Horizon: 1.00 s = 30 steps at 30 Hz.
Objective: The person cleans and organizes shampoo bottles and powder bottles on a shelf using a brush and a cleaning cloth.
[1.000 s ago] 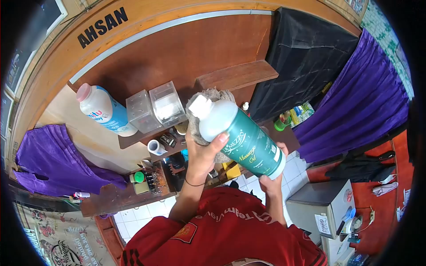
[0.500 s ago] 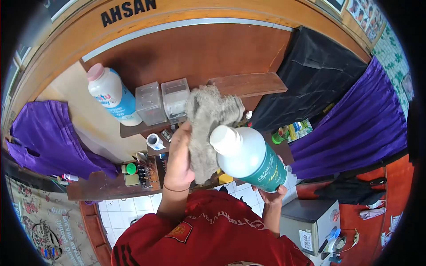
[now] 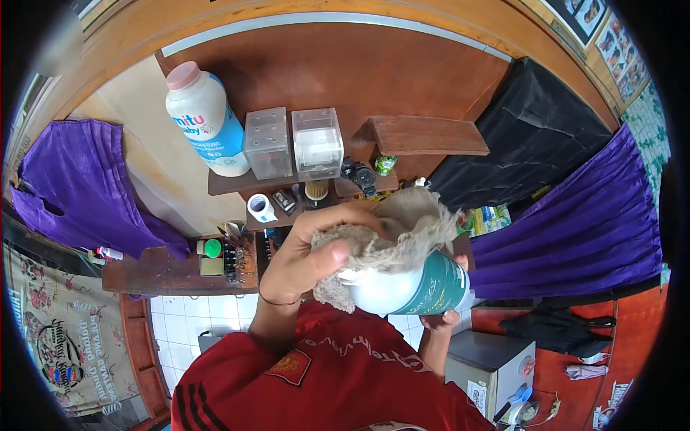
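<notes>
My left hand [image 3: 309, 251] grips a grey, shaggy cloth [image 3: 413, 233], pressing it around the neck and upper side of a large white bottle [image 3: 384, 289] with a green label. The bottle's cap is covered by the cloth. It lies tilted on its side in front of my chest, top end toward the left. My right hand [image 3: 449, 323] holds the bottle at its base, with the fingers partly hidden behind it.
On a wooden shelf stand a baby powder bottle [image 3: 208, 122] and two clear plastic boxes [image 3: 269, 144]. Below are a watch [image 3: 365, 179], a brush [image 3: 316, 190] and a white roll [image 3: 260, 208]. Purple curtains [image 3: 568, 223] hang at both sides; a grey cabinet [image 3: 489, 359] stands lower right.
My left hand has brought the cloth from beside the bottle onto its neck and upper side, covering the cap. The bottle has turned closer to level. My view has shifted slightly.
</notes>
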Each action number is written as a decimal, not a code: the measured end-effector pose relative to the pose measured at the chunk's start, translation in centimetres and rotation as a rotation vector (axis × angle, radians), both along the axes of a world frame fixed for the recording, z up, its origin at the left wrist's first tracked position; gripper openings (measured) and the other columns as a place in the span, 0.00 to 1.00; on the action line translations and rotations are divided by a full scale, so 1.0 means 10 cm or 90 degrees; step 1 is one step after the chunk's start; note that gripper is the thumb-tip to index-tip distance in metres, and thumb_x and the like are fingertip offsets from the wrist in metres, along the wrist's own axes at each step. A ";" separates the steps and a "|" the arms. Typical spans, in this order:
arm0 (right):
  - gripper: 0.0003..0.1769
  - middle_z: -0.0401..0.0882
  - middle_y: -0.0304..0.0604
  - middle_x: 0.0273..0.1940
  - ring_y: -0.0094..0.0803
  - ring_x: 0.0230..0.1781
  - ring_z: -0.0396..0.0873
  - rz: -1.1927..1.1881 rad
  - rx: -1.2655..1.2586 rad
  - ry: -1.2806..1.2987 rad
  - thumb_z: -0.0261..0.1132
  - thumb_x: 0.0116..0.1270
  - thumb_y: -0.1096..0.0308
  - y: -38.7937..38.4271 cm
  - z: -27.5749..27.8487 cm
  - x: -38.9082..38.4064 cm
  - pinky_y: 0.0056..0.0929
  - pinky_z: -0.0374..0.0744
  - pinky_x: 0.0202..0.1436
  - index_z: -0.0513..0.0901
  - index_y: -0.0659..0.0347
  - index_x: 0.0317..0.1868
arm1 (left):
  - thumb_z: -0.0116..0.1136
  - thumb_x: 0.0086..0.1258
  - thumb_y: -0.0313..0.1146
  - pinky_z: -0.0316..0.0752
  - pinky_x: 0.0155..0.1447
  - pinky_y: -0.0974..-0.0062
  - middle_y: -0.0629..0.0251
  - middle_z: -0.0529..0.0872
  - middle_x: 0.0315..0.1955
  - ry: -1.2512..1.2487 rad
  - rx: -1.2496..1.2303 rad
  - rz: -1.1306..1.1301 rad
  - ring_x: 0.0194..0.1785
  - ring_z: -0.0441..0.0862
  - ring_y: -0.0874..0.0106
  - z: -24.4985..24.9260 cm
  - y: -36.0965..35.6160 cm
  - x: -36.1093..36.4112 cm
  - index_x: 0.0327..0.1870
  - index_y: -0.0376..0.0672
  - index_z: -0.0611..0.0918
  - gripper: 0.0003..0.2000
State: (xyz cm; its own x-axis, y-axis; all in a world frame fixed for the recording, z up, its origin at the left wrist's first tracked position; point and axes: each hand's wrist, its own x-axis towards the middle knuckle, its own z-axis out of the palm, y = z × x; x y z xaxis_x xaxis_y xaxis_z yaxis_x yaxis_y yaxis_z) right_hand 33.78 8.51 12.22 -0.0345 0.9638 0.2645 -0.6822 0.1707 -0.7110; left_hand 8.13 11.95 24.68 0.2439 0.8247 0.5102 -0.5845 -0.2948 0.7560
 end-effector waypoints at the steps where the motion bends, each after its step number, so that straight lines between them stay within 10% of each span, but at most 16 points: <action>1: 0.55 0.71 0.46 0.59 0.47 0.61 0.75 0.019 -0.022 0.014 0.77 0.40 0.58 -0.01 0.06 -0.04 0.47 0.81 0.63 0.57 0.50 0.70 | 0.52 0.76 0.39 0.72 0.56 0.76 0.60 0.85 0.46 0.021 -0.049 0.029 0.50 0.81 0.74 -0.01 0.00 -0.04 0.55 0.29 0.80 0.20; 10: 0.54 0.66 0.45 0.64 0.44 0.68 0.68 -0.055 -0.047 -0.006 0.77 0.43 0.56 -0.02 -0.03 -0.37 0.46 0.73 0.71 0.56 0.48 0.70 | 0.52 0.79 0.34 0.70 0.47 0.82 0.72 0.83 0.38 0.045 -0.095 0.262 0.42 0.74 0.84 -0.06 0.13 -0.03 0.51 0.34 0.81 0.12; 19: 0.59 0.55 0.61 0.64 0.51 0.66 0.65 -0.543 0.458 -0.668 0.82 0.47 0.57 0.03 0.16 -0.42 0.44 0.74 0.63 0.46 0.38 0.70 | 0.48 0.81 0.40 0.69 0.42 0.82 0.74 0.80 0.32 0.072 -0.271 0.292 0.38 0.73 0.84 -0.05 0.33 -0.13 0.44 0.38 0.81 0.14; 23: 0.57 0.56 0.62 0.65 0.52 0.67 0.64 -0.358 0.342 -0.553 0.81 0.49 0.55 0.06 0.17 -0.43 0.49 0.74 0.65 0.46 0.43 0.68 | 0.53 0.79 0.38 0.71 0.41 0.82 0.75 0.82 0.33 0.031 -0.188 0.289 0.36 0.75 0.85 -0.11 0.45 -0.19 0.43 0.38 0.82 0.12; 28: 0.49 0.69 0.56 0.59 0.46 0.33 0.84 0.147 -0.321 -0.041 0.68 0.63 0.45 0.14 0.36 -0.35 0.36 0.85 0.18 0.49 0.54 0.74 | 0.58 0.75 0.32 0.76 0.49 0.81 0.68 0.85 0.42 -0.002 -0.212 0.393 0.43 0.80 0.82 -0.14 0.43 -0.16 0.52 0.35 0.82 0.12; 30: 0.49 0.69 0.56 0.60 0.47 0.35 0.84 0.184 -0.298 -0.051 0.65 0.66 0.46 0.26 0.29 -0.29 0.39 0.86 0.18 0.46 0.52 0.76 | 0.58 0.74 0.30 0.77 0.51 0.78 0.63 0.86 0.45 -0.028 -0.184 0.400 0.45 0.83 0.78 -0.27 0.43 -0.23 0.57 0.33 0.80 0.15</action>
State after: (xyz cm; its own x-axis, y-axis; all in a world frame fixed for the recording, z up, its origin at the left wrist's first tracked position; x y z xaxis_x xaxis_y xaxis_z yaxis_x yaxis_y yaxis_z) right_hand 30.92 11.12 15.12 -0.3178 0.9259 -0.2040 -0.5954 -0.3623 -0.7171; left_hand 5.78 16.28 22.00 -0.3400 0.9072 0.2479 -0.4010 -0.3783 0.8343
